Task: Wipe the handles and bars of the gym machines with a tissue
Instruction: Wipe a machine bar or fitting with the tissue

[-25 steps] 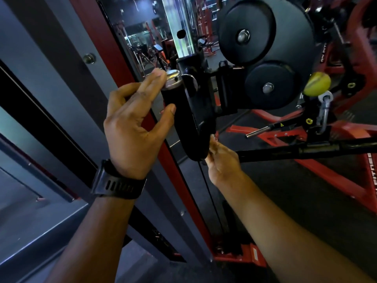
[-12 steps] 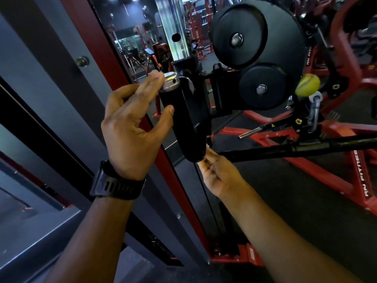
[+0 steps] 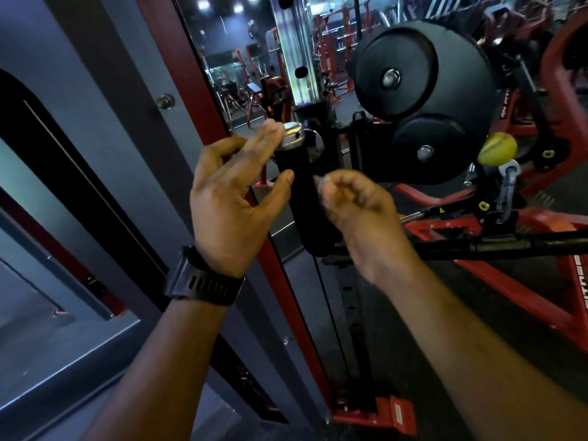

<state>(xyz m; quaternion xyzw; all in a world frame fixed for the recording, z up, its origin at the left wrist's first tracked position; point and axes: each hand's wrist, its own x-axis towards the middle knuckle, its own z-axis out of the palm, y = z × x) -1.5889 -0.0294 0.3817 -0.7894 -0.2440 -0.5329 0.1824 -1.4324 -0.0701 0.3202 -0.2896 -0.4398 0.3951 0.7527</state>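
While both hands are up beside it, the handle (image 3: 300,205) stands near the middle of the view, leaning a little. It is a fat black tube with a shiny silver cap (image 3: 292,135) on top. The cap has a small dark hole in its side.

The left hand (image 3: 232,202) is at the handle's 9 o'clock. It is wide open, with its fingers straight. Its fingertips (image 3: 272,130) touch the cap and its thumb touches the black part. A black watch (image 3: 203,281) sits on that wrist.

The right hand (image 3: 356,211) is at the handle's 3 o'clock, right up against it. Its fingers are curled, but it is blurry, so I cannot tell if it holds anything.

At 1 o'clock from the handle is a big round black pad (image 3: 413,71). A yellow ball (image 3: 496,149) is out at 3 o'clock.
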